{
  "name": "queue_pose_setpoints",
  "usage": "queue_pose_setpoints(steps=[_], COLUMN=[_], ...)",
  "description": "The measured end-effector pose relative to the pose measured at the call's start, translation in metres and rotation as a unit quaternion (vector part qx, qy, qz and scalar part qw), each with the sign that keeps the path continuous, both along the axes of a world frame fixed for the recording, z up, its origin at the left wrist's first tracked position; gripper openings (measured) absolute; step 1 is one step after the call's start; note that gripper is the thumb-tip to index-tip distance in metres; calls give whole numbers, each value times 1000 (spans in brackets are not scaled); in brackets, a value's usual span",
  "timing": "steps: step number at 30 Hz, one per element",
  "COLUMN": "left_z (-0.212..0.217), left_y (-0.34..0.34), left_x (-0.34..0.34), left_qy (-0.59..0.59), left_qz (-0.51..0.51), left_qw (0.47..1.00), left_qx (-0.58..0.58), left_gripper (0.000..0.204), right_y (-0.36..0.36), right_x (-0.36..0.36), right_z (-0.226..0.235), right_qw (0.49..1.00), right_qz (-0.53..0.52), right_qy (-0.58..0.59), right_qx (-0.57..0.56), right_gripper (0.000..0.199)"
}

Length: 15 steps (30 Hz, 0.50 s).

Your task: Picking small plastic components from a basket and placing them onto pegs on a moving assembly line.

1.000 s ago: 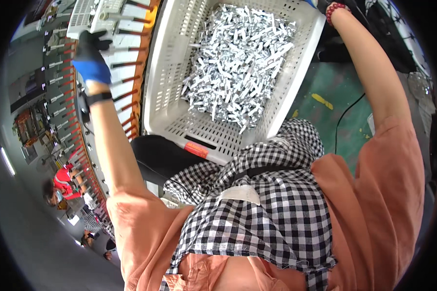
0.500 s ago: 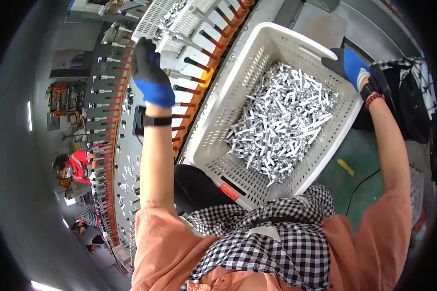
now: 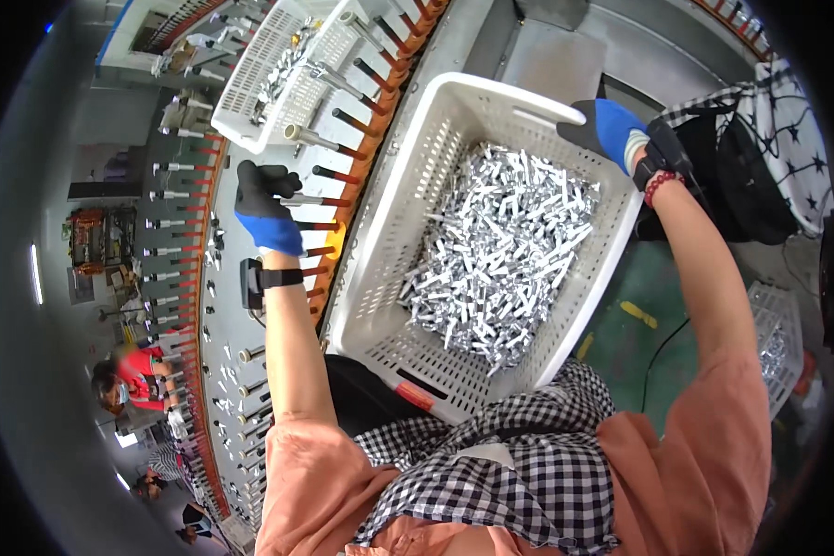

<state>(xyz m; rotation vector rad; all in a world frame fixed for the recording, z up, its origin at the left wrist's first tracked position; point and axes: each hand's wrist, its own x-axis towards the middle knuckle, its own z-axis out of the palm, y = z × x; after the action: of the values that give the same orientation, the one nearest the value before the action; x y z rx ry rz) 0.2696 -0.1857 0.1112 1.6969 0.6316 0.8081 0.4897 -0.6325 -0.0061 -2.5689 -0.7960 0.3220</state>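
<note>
A large white plastic basket [image 3: 385,250] stands tilted against my lap, with a heap of small shiny metal parts [image 3: 505,255] inside. My right hand [image 3: 607,130], in a blue and black glove, is closed on the basket's far right rim. My left hand [image 3: 267,208], gloved alike, hovers over the work table beside the orange conveyor [image 3: 371,139] with its row of upright dark and red pegs. Its fingers are apart and nothing shows in them. Close to its fingertips is a peg carrying a metal piece [image 3: 315,200].
A smaller white basket [image 3: 241,102] with metal parts stands beyond my left hand. Opposite runs another line of pegs [image 3: 181,250], with people working along it. At the right are a black bag [image 3: 751,176] and a crate of parts [image 3: 777,352]. A cable crosses the green floor [image 3: 639,347].
My left hand has drawn back toward me, and its fingers have gone from stretched together to apart and bent. The right hand keeps its hold on the rim. The whole view has shifted.
</note>
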Motion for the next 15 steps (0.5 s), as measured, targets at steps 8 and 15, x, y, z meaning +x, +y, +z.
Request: queue_pose_setpoints(steps=[8,15], left_z=[42,-6], left_y=[-103,-108], left_x=[-40,-45], left_qy=[176,-27], left_qz=[-220,-157], left_qw=[957,771], left_qx=[-66,-617], left_gripper=[54,45], right_y=[-6,-1], right_x=[0,9], right_z=[-1,-10], right_qw=[999,995], right_qz=[-7,0], right_qy=[34,100], right_qx=[-3,17], right_gripper=[50,56])
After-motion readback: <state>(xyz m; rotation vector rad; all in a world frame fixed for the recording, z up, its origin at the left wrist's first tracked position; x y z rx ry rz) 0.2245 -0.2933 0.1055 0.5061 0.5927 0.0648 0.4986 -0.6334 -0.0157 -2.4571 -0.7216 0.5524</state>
